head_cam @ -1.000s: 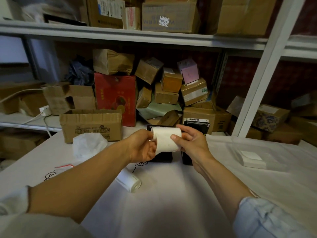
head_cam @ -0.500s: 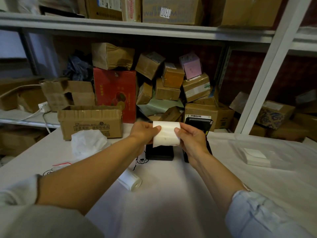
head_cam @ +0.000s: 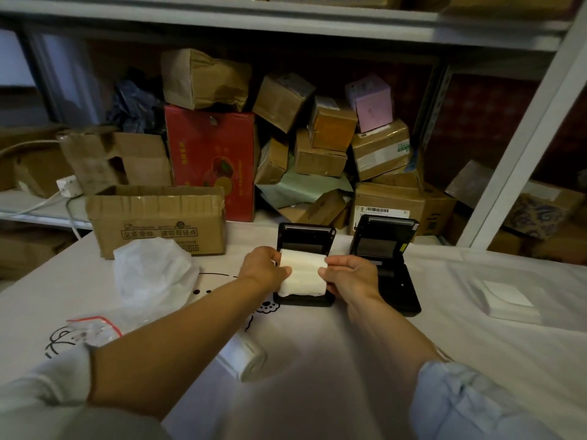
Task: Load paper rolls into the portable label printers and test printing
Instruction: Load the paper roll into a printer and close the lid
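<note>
My left hand and right hand pinch the roll by its ends, over the open left printer; right printer open beside it; spare roll lies near me on the table

Both forearms are bare. The left sleeve is white, pushed up past the wrist into a bunched cuff. The right sleeve is pale blue, rolled back in crumpled folds well above the wrist.
</note>
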The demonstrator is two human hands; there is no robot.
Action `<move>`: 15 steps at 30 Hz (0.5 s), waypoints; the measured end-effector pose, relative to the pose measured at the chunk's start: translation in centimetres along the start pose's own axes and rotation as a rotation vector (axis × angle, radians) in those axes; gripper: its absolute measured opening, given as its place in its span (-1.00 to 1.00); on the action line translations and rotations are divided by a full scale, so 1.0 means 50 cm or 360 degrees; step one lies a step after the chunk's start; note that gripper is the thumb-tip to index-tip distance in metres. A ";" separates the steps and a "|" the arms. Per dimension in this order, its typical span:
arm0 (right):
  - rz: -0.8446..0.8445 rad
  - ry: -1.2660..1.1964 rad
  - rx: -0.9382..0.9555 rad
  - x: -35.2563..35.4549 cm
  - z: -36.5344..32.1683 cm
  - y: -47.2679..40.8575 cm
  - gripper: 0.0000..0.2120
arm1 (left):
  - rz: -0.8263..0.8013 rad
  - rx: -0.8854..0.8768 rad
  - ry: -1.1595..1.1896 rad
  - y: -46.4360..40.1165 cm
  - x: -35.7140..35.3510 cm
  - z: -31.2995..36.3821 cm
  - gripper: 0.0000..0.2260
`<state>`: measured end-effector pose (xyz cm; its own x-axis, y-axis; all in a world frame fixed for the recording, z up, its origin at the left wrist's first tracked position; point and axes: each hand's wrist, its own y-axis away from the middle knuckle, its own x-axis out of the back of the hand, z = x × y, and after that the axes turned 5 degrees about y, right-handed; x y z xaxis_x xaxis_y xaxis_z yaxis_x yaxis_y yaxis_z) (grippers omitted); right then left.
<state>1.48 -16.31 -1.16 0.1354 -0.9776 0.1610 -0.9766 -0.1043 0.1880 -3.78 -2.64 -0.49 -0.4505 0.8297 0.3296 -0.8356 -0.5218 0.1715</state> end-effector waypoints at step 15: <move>0.0079 0.0323 0.0092 -0.006 0.003 -0.051 -0.78 | 0.0017 -0.0100 -0.0309 -0.045 -0.005 -0.004 -0.79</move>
<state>3.91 -15.76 -1.84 0.1120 -0.9257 0.3614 -0.9901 -0.0728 0.1202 -1.84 -1.65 -1.17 -0.3954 0.7674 0.5047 -0.8519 -0.5118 0.1108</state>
